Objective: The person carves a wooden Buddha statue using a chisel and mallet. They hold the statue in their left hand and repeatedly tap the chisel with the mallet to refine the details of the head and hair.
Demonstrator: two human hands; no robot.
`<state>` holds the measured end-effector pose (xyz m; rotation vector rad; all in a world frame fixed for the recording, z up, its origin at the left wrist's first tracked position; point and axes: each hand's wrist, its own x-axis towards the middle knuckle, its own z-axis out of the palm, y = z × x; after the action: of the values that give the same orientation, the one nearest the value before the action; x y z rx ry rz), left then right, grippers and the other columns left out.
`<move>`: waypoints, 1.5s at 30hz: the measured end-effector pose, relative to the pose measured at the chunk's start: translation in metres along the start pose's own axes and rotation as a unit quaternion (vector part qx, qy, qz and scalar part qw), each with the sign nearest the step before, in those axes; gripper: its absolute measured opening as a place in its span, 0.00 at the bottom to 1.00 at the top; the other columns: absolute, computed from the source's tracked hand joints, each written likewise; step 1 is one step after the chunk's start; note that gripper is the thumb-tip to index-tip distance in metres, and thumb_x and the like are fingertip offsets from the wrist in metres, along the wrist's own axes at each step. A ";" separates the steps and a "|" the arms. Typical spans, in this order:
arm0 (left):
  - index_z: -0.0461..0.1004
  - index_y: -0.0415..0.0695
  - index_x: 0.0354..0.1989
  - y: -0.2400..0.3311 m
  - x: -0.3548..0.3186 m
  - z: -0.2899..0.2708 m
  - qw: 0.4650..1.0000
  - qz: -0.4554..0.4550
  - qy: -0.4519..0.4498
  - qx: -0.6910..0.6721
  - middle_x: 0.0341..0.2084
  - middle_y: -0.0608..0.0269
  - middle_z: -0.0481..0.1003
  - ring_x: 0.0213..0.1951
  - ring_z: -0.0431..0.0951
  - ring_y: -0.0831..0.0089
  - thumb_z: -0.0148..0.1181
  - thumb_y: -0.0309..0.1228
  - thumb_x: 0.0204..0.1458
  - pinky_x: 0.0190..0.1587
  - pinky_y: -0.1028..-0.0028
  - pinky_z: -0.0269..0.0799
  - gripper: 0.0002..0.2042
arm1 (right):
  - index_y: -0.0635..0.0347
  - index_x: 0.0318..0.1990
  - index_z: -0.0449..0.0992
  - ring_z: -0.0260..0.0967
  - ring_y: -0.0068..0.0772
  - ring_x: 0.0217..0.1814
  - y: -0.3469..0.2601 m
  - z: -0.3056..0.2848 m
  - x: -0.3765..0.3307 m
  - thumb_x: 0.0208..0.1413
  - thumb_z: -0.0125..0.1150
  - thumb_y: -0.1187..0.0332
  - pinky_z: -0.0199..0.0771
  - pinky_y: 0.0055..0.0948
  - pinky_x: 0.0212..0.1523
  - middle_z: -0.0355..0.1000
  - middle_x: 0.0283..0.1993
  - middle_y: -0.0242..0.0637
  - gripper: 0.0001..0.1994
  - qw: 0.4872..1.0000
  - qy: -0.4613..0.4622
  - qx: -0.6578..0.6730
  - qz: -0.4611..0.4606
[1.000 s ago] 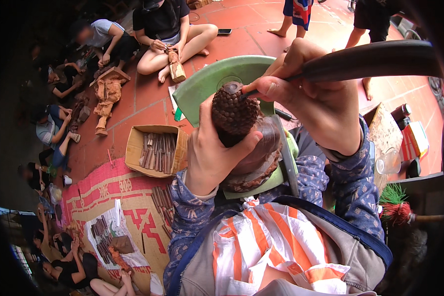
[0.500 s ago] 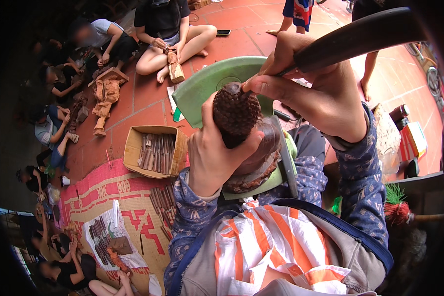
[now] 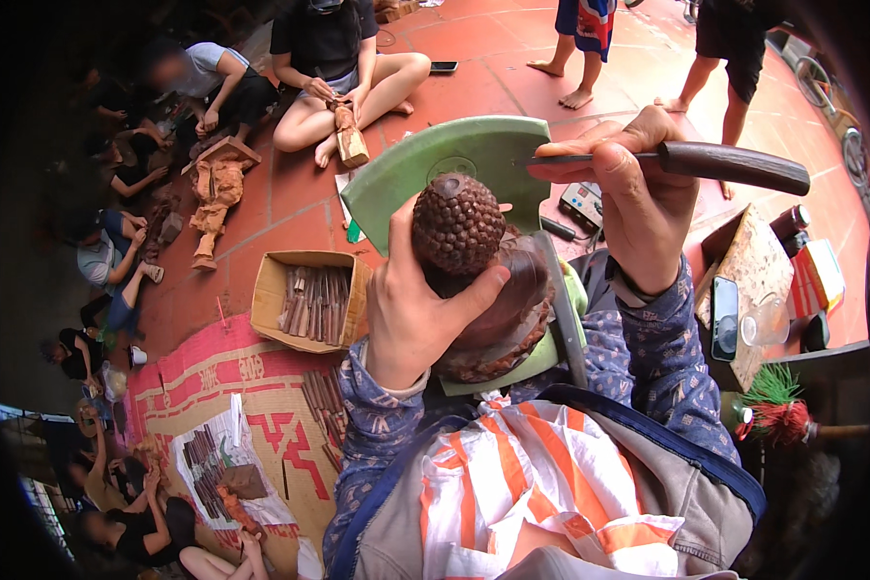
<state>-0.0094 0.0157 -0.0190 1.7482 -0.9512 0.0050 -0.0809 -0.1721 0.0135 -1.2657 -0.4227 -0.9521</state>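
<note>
left hand [image 3: 411, 314] wrapped tight round carved wooden figure [image 3: 457, 224] | right hand [image 3: 628, 193] clamps chisel [image 3: 715, 162], swung flatter than before | tip now at the carving, cutting underway

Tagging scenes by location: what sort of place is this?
Likely a shared woodcarving workshop: left hand grips a carved wooden figure, right hand holds a chisel, cardboard box of tools on the tiled floor.

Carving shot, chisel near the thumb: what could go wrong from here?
1. The left hand grips the carved wooden head with its thumb just below the work; a slip of the chisel in the right hand could likely cut it.
2. The carving is held up only by that hand, so a hard push may twist it loose.
</note>
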 end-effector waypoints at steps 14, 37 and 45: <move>0.60 0.41 0.56 0.002 -0.001 0.003 0.999 0.020 0.026 0.043 0.36 0.47 0.77 0.39 0.81 0.53 0.72 0.36 0.40 0.39 0.63 0.76 0.35 | 0.69 0.37 0.67 0.77 0.52 0.43 0.000 0.021 -0.024 0.53 0.62 0.80 0.78 0.46 0.47 0.74 0.36 0.61 0.09 0.949 -0.148 -0.240 -0.141; 0.59 0.41 0.57 0.002 -0.002 0.002 0.995 0.030 0.027 0.095 0.34 0.47 0.77 0.36 0.81 0.50 0.71 0.41 0.41 0.36 0.59 0.76 0.37 | 0.64 0.25 0.70 0.79 0.41 0.32 -0.024 0.015 0.013 0.43 0.71 0.76 0.79 0.32 0.31 0.77 0.29 0.47 0.11 0.942 -0.280 -0.148 -0.107; 0.56 0.39 0.59 0.007 0.003 0.000 1.000 0.000 0.005 -0.006 0.45 0.49 0.73 0.47 0.77 0.61 0.72 0.31 0.42 0.50 0.66 0.71 0.37 | 0.66 0.27 0.67 0.78 0.45 0.37 -0.011 -0.005 -0.025 0.46 0.69 0.80 0.78 0.39 0.41 0.74 0.26 0.46 0.12 0.986 -0.098 0.111 0.079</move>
<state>-0.0114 0.0128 -0.0123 1.7360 -0.9433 0.0082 -0.1048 -0.1679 0.0003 -1.1742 -0.5570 -0.6298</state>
